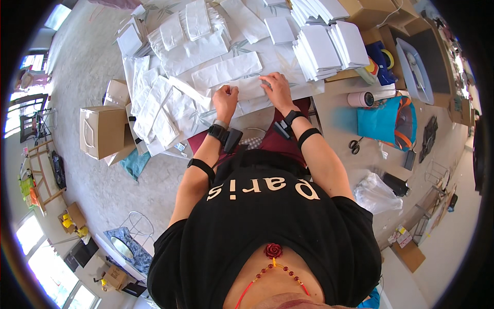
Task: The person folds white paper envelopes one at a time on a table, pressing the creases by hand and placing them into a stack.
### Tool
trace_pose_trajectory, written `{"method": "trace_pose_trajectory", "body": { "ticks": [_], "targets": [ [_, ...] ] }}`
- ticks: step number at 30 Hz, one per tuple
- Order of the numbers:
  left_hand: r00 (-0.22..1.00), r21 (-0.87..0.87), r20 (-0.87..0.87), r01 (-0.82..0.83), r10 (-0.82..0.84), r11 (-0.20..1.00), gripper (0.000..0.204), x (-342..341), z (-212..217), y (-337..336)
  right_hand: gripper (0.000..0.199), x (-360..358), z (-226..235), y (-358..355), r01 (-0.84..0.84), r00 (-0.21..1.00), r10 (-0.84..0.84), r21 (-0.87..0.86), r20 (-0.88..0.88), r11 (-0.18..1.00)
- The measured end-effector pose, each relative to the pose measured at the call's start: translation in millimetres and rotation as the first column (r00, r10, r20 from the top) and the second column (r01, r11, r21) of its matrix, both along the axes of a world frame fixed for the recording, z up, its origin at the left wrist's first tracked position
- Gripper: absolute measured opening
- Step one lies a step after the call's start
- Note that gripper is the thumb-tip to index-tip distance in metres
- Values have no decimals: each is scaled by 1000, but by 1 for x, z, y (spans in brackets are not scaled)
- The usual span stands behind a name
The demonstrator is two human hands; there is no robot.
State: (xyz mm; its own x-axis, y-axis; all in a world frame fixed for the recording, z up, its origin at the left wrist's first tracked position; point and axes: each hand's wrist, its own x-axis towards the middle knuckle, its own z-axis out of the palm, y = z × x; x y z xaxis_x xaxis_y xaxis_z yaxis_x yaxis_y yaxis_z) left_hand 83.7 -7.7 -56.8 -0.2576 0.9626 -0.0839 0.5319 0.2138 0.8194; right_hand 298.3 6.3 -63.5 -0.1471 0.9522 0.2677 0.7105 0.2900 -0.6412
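Note:
A long white paper-like strip lies across the near edge of the table, between my two hands. My left hand is closed at its left end, thumb and fingers pinched together. At the right end my right hand has bent fingers, thumb and forefinger closed on the strip. Just beyond it lies another flat white strip. Loose white strips spread in an overlapping heap to the left of my left hand. Farther back is a layered pile of white strips.
Stacks of folded white pieces stand at the table's back right. Cardboard boxes sit on the floor at left. To the right are a blue bag, a pink cylinder, black scissors and a clear plastic bag.

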Motion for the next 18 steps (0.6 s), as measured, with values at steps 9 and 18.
{"method": "trace_pose_trajectory", "body": {
  "ticks": [9,18],
  "targets": [
    [995,52,-96,21,-16,998,31,-4,-3,-2,35,8,-8,6,-60,995,65,-57,73,997],
    [973,118,-218,-57,82,991,35,-18,8,-14,60,22,3,7,-216,958,238,-142,162,966]
  ]
}}
